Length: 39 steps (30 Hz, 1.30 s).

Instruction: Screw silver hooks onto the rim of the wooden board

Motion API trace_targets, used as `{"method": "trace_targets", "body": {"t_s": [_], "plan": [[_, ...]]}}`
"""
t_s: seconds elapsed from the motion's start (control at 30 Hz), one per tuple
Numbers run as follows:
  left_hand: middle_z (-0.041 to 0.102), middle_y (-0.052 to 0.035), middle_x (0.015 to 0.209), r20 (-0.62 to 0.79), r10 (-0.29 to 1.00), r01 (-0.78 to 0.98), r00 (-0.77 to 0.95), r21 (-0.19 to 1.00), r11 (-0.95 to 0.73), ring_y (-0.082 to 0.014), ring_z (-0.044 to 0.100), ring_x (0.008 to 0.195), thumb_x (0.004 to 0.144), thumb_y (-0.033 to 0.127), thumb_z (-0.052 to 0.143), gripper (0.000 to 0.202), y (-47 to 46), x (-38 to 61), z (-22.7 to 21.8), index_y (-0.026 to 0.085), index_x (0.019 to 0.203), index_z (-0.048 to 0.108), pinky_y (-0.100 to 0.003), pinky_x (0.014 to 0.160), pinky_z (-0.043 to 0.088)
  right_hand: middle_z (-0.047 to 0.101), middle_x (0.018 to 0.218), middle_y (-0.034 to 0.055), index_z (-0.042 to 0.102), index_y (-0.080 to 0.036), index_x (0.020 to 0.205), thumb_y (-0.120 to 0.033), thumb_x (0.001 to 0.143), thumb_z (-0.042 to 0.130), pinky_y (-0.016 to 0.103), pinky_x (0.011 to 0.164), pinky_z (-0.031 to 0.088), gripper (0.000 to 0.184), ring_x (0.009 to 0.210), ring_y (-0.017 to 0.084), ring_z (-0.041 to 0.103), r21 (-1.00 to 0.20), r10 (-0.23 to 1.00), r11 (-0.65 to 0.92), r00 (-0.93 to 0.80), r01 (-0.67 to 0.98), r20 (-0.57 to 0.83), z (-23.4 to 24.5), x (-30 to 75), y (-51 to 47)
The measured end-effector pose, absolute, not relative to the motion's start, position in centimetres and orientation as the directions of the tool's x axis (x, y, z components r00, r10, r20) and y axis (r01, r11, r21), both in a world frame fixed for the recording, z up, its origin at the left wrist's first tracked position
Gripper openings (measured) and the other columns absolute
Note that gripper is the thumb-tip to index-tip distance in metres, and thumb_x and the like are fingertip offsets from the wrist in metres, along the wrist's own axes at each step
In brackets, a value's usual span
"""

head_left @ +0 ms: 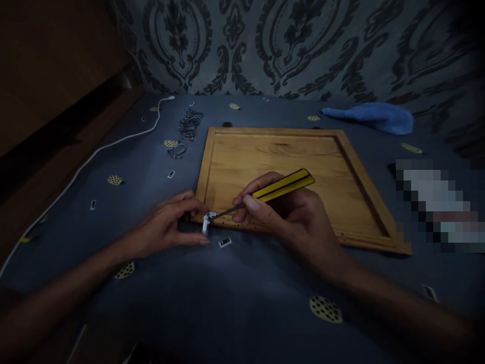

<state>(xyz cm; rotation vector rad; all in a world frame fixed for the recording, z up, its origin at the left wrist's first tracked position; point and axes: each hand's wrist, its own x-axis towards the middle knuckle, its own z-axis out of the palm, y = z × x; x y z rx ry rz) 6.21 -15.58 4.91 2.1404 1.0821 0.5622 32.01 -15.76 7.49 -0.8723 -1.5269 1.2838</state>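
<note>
My right hand is closed round the yellow handle of a screwdriver, its thin dark shaft pointing down to the left. The shaft's tip meets a small shiny metal bracket at the near left corner of a framed wooden panel. My left hand has its index finger and thumb curled round this bracket, steadying it against the panel's edge. A row of small dark holes runs along the panel's near side. Exactly how the bracket sits on the wood is too dim to tell.
Several metal hooks lie in a pile at the back left, one hook apart. A white cable crosses the left side. A blue cloth lies at the back right, and a blurred-out object at the right. Everything rests on patterned blue fabric.
</note>
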Motion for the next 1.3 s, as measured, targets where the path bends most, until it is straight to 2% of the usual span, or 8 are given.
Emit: {"method": "trace_targets", "body": {"t_s": [0.37,0.6,0.77,0.93,1.17,1.3], "plan": [[0.058,0.0001,0.094,0.083,0.813,0.516,0.576,0.735,-0.441,-0.0174,0.057,0.084,0.088,0.058,0.078,0.044,-15.5,6.1,4.7,0.023,0.114,0.070,-0.028,0.073,0.048,0.072,0.086,0.0019,0.065,-0.019,0.098,-0.032,0.097,0.071,0.027,0.072,0.067,0.015,0.073,0.013,0.075,-0.966,0.910,0.260,-0.334,-0.008,0.248,7.0,32.1,-15.6],[0.058,0.0003,0.094,0.083,0.813,0.524,0.576,0.727,-0.444,-0.0176,0.056,0.084,0.087,0.056,0.079,0.043,-15.5,6.1,4.7,0.023,0.114,0.069,-0.028,0.072,0.047,0.072,0.088,0.0019,0.065,-0.020,0.098,-0.038,0.095,0.074,0.027,0.074,0.066,0.020,0.075,0.014,0.075,-0.977,0.912,0.211,-0.352,-0.037,0.211,7.1,31.8,-15.8],[0.057,0.0006,0.094,0.077,0.808,0.526,0.585,0.722,-0.450,-0.0174,0.056,0.086,0.089,0.056,0.078,0.040,-15.5,6.1,4.7,0.023,0.110,0.068,-0.028,0.073,0.045,0.071,0.088,0.0026,0.066,-0.019,0.095,-0.026,0.096,0.069,0.027,0.072,0.065,0.008,0.076,0.015,0.075,-0.960,0.901,0.278,-0.352,0.022,0.253,7.4,31.2,-16.2],[0.057,0.0009,0.093,0.105,0.802,0.526,0.588,0.703,-0.478,-0.0175,0.055,0.084,0.089,0.057,0.077,0.041,-15.4,6.0,4.5,0.022,0.108,0.068,-0.028,0.073,0.045,0.072,0.090,0.0031,0.067,-0.018,0.094,-0.025,0.096,0.068,0.027,0.071,0.061,0.008,0.080,0.016,0.072,-0.937,0.858,0.344,-0.428,0.064,0.286,8.4,30.5,-15.6],[0.068,-0.0024,0.106,0.085,0.815,0.507,0.574,0.744,-0.435,-0.0231,0.065,0.098,0.090,0.057,0.075,0.044,-15.5,6.3,4.7,0.025,0.119,0.068,-0.037,0.087,0.053,0.068,0.080,0.0009,0.064,-0.019,0.084,-0.022,0.096,0.066,0.029,0.067,0.052,0.013,0.075,0.015,0.063,-0.889,0.785,0.418,-0.567,0.189,0.249,10.2,28.5,-13.4],[0.069,-0.0021,0.103,0.059,0.827,0.527,0.560,0.744,-0.410,-0.0235,0.066,0.096,0.089,0.054,0.078,0.042,-15.5,6.3,4.7,0.024,0.116,0.070,-0.036,0.084,0.055,0.065,0.080,0.0001,0.060,-0.019,0.086,-0.024,0.101,0.061,0.027,0.065,0.048,0.016,0.072,0.013,0.059,-0.867,0.731,0.469,-0.625,0.169,0.274,10.6,28.0,-12.8]]}}
